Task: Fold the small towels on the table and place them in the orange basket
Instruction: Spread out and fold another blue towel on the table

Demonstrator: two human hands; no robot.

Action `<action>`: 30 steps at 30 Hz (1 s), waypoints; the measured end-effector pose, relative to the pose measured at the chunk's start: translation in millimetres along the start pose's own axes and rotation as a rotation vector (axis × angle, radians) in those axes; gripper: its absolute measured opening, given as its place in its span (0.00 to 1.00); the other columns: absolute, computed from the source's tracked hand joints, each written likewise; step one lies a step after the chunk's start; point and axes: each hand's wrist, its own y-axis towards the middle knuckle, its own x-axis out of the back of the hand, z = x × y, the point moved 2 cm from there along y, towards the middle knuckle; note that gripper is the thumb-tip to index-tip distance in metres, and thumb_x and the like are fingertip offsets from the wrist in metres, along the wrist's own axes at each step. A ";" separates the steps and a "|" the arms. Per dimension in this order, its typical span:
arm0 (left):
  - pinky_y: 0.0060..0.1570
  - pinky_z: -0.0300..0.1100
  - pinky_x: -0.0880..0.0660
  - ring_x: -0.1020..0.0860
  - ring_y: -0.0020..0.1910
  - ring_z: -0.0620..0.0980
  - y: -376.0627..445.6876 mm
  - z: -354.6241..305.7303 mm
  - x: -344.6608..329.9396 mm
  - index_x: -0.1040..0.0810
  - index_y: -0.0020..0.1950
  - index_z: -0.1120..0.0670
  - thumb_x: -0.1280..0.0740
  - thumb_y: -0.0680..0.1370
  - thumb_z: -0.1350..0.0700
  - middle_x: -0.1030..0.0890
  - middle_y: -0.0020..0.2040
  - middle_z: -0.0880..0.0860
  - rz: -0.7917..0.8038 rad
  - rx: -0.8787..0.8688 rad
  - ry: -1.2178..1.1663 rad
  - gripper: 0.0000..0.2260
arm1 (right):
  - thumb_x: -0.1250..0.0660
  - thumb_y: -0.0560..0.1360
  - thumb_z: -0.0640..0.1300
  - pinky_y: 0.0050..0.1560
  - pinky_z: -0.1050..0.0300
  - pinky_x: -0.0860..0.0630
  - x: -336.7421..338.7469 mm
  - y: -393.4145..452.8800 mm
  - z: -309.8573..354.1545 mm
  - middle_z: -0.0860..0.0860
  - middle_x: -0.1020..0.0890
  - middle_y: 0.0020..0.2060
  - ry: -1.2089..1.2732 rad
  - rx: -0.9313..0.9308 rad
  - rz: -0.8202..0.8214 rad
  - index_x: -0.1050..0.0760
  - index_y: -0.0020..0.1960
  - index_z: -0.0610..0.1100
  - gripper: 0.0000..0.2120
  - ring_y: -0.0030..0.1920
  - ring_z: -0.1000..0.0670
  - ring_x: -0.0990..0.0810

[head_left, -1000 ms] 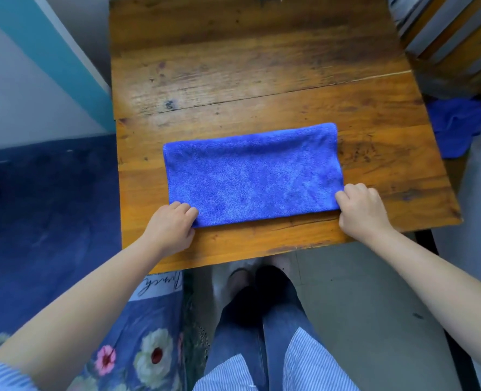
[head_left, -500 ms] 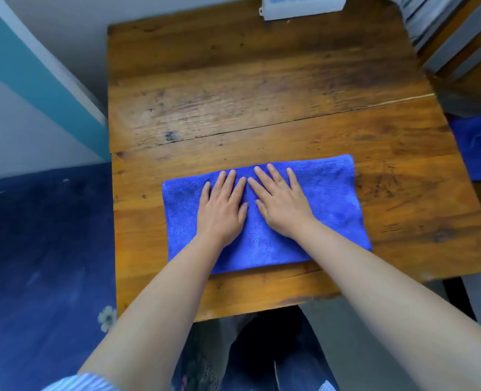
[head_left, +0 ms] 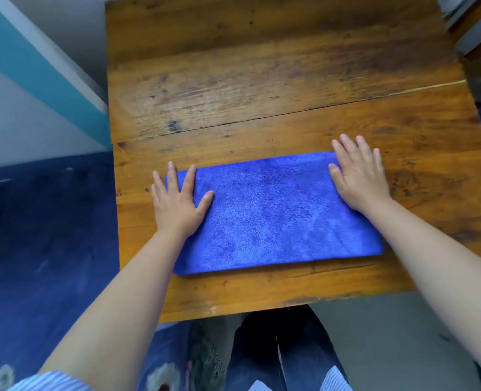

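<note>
We press the blue towel [head_left: 273,213] flat near the desk's [head_left: 262,80] front edge, left hand [head_left: 177,204] and right hand [head_left: 357,179] spread wide at its ends; we should keep its edges aligned.

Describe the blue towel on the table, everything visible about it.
The blue towel is a fuzzy, microfibre-looking cloth lying flat as a long rectangle, apparently folded, on the near part of the wooden table, its long side roughly parallel to the front edge. The left hand presses flat on its left end, the right hand on its far right corner, fingers straight and spread. No creases stand out.
</note>
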 end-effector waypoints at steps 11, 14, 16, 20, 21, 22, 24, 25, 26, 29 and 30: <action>0.63 0.62 0.34 0.32 0.67 0.69 -8.5 -46.0 19.2 0.28 0.65 0.66 0.30 0.72 0.56 0.30 0.67 0.68 -0.138 -0.448 0.141 0.24 | 0.38 0.76 0.46 0.71 0.38 0.57 12.2 -62.4 -7.6 0.42 0.29 0.66 0.123 -0.293 -0.074 0.41 0.72 0.39 0.27 0.70 0.43 0.38; 0.72 0.54 0.46 0.45 0.75 0.60 -11.7 -87.3 20.1 0.39 0.73 0.60 0.38 0.78 0.53 0.41 0.75 0.61 -0.029 -0.508 0.172 0.26 | 0.35 0.74 0.49 0.69 0.42 0.48 4.8 -93.5 -5.2 0.42 0.26 0.61 0.122 -0.356 -0.019 0.38 0.70 0.39 0.28 0.64 0.41 0.31; 0.73 0.50 0.51 0.50 0.77 0.55 -9.4 -115.0 19.7 0.46 0.76 0.57 0.44 0.80 0.51 0.46 0.77 0.56 -0.002 -0.527 0.197 0.26 | 0.36 0.74 0.50 0.65 0.45 0.44 -2.0 -108.2 -2.3 0.41 0.26 0.60 0.141 -0.401 0.013 0.39 0.70 0.39 0.29 0.62 0.42 0.29; 0.69 0.48 0.42 0.38 0.71 0.54 -7.4 -170.9 20.0 0.41 0.73 0.57 0.43 0.80 0.52 0.36 0.72 0.54 0.057 -0.577 0.195 0.23 | 0.38 0.76 0.51 0.61 0.48 0.38 -6.0 -120.2 0.2 0.43 0.30 0.63 0.255 -0.535 0.089 0.43 0.72 0.40 0.30 0.63 0.42 0.30; 0.66 0.48 0.39 0.35 0.69 0.55 -5.5 -179.7 18.5 0.39 0.72 0.57 0.42 0.79 0.52 0.33 0.70 0.54 0.078 -0.572 0.165 0.22 | 0.38 0.76 0.51 0.61 0.49 0.37 -6.3 -120.8 3.0 0.43 0.30 0.63 0.289 -0.569 0.106 0.42 0.70 0.40 0.28 0.63 0.42 0.29; 0.64 0.48 0.37 0.34 0.68 0.56 -3.8 -192.7 19.7 0.38 0.71 0.57 0.40 0.79 0.53 0.32 0.69 0.54 0.089 -0.571 0.149 0.22 | 0.37 0.76 0.51 0.60 0.49 0.35 -4.7 -120.8 2.2 0.43 0.30 0.62 0.329 -0.600 0.112 0.40 0.68 0.40 0.26 0.62 0.42 0.29; 0.64 0.49 0.34 0.34 0.67 0.57 0.6 -216.4 21.8 0.39 0.72 0.56 0.38 0.78 0.53 0.32 0.69 0.55 0.144 -0.562 0.108 0.24 | 0.37 0.76 0.50 0.59 0.49 0.33 -2.9 -121.0 0.6 0.43 0.29 0.61 0.405 -0.642 0.134 0.37 0.63 0.40 0.22 0.62 0.42 0.28; 0.64 0.49 0.33 0.34 0.68 0.57 3.5 -226.1 23.9 0.40 0.73 0.56 0.37 0.77 0.53 0.32 0.69 0.56 0.188 -0.545 0.063 0.26 | 0.36 0.76 0.50 0.59 0.49 0.32 -2.7 -120.7 0.4 0.42 0.28 0.61 0.431 -0.650 0.150 0.37 0.62 0.39 0.21 0.62 0.41 0.27; 0.64 0.49 0.32 0.34 0.68 0.57 6.3 -236.2 26.3 0.40 0.74 0.56 0.36 0.77 0.54 0.32 0.69 0.57 0.231 -0.525 0.023 0.27 | 0.36 0.76 0.49 0.58 0.50 0.31 -2.4 -120.0 -1.6 0.41 0.26 0.60 0.450 -0.651 0.169 0.37 0.61 0.39 0.20 0.62 0.41 0.27; 0.60 0.45 0.30 0.30 0.64 0.57 12.8 -259.8 31.2 0.34 0.70 0.58 0.33 0.74 0.58 0.28 0.65 0.59 0.325 -0.537 0.047 0.25 | 0.36 0.76 0.48 0.58 0.51 0.31 -1.5 -116.3 -5.0 0.42 0.22 0.59 0.485 -0.635 0.227 0.35 0.59 0.39 0.17 0.62 0.42 0.26; 0.55 0.44 0.29 0.28 0.62 0.57 13.3 -267.6 33.1 0.30 0.67 0.60 0.33 0.74 0.60 0.25 0.62 0.59 0.353 -0.552 0.076 0.22 | 0.36 0.75 0.48 0.58 0.52 0.31 -1.8 -115.1 -7.9 0.42 0.22 0.58 0.522 -0.635 0.236 0.32 0.57 0.40 0.15 0.61 0.42 0.25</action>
